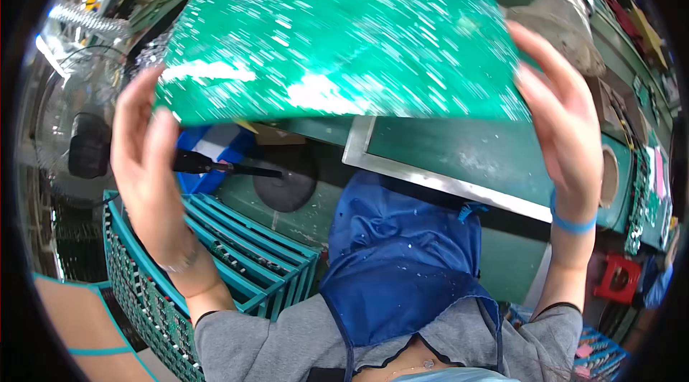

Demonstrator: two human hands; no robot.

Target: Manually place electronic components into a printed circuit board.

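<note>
A large green circuit board (pixel 337 44) fills the upper middle, held up in front of me above the bench and streaked by motion. White and silvery marks cover its face, and light glares off its near edge. My left hand (pixel 143 152) grips its left edge, thumb and fingers closed on the rim. On the opposite edge, my right hand (pixel 563 116) is closed likewise, with a blue band around the wrist.
Left of my lap, a teal slotted rack (pixel 251 260) holds several boards. A blue bin (pixel 208 152) and a round dark base (pixel 285 177) stand beyond it. A metal-edged frame (pixel 445 184) lies on the green bench. Ducting with a hood (pixel 567 26) hangs at upper right; a red stool (pixel 619 278) stands lower right.
</note>
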